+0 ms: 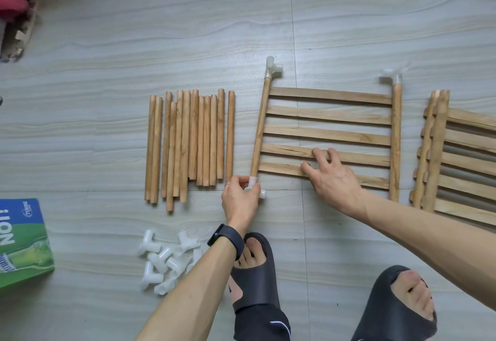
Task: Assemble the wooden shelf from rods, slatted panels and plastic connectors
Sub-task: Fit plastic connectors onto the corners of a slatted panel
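Hiding half the connector (262, 194), left hand (239, 201) grips it; right hand (332, 179) presses panel (330, 114) flat.

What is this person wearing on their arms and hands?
No sleeves and no gloves show. The left hand has a thin ring on one finger and a black band, like a fitness tracker, round its wrist. The right hand wears nothing.

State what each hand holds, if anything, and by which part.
The left hand grips the white connector around its body, at the near end of the side rod. The right hand holds nothing, pressing on the slatted panel.
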A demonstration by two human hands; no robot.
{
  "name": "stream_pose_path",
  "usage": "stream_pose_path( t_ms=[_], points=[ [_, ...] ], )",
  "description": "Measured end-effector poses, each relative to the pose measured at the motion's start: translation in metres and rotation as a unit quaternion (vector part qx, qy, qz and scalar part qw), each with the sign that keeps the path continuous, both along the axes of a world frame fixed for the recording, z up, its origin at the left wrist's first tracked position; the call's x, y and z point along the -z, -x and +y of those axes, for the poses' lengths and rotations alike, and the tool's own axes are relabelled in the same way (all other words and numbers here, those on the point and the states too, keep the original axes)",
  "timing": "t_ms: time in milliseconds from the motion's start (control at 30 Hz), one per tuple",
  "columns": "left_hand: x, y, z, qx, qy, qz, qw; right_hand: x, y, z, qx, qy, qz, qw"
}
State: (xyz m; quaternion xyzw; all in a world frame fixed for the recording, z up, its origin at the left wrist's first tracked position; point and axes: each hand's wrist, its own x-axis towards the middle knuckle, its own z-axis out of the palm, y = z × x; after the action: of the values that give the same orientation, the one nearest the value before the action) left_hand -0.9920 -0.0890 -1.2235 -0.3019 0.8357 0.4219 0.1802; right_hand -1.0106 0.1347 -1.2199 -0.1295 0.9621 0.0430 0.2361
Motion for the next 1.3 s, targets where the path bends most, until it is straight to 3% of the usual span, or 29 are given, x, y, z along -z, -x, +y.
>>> stream_pose_path(
  t_ms=[167, 367, 533, 633, 700, 800, 867, 1000, 1133, 1200, 1300],
  points=[
    [0.001, 0.003, 0.007, 0.01, 0.044, 0.007, 0.999, 0.001, 0.001, 0.0, 0.0, -0.008, -0.001, 1.0],
    [-0.007, -0.003, -0.005, 0.037, 0.017, 0.007, 0.999, 0.0, -0.001, 0.002, 0.011, 0.01, -0.003, 1.0],
    [-0.018, -0.033, -0.066, -0.015, 0.219, 0.099, 0.971, 0.002, -0.003, 0.002, 0.017, 0.007, -0.001, 1.0],
    [-0.023, -0.051, -0.121, -0.12, 0.329, 0.051, 0.935, 0.002, -0.002, 0.001, 0.02, 0.009, -0.004, 1.0],
    [-0.026, -0.065, -0.156, -0.142, 0.353, -0.021, 0.925, 0.003, -0.001, 0.002, 0.021, 0.013, -0.006, 1.0],
    [-0.023, -0.081, -0.195, -0.121, 0.299, -0.162, 0.933, 0.003, 0.0, 0.002, 0.021, 0.014, 0.002, 1.0],
    [-0.022, -0.083, -0.204, -0.112, 0.249, -0.198, 0.941, 0.003, 0.0, 0.001, 0.022, 0.009, 0.003, 1.0],
    [-0.027, -0.075, -0.19, -0.098, 0.249, -0.106, 0.958, 0.004, -0.001, 0.0, 0.022, 0.001, 0.007, 1.0],
    [-0.047, -0.036, -0.138, -0.179, 0.15, 0.074, 0.97, 0.001, 0.0, 0.0, 0.03, 0.026, -0.003, 0.999],
    [-0.061, -0.012, -0.102, -0.182, 0.062, 0.122, 0.974, -0.002, -0.001, 0.001, 0.045, 0.047, -0.019, 0.998],
    [-0.074, 0.014, -0.042, -0.131, -0.183, 0.107, 0.968, -0.017, -0.009, -0.003, 0.128, 0.159, -0.03, 0.978]
  ],
)
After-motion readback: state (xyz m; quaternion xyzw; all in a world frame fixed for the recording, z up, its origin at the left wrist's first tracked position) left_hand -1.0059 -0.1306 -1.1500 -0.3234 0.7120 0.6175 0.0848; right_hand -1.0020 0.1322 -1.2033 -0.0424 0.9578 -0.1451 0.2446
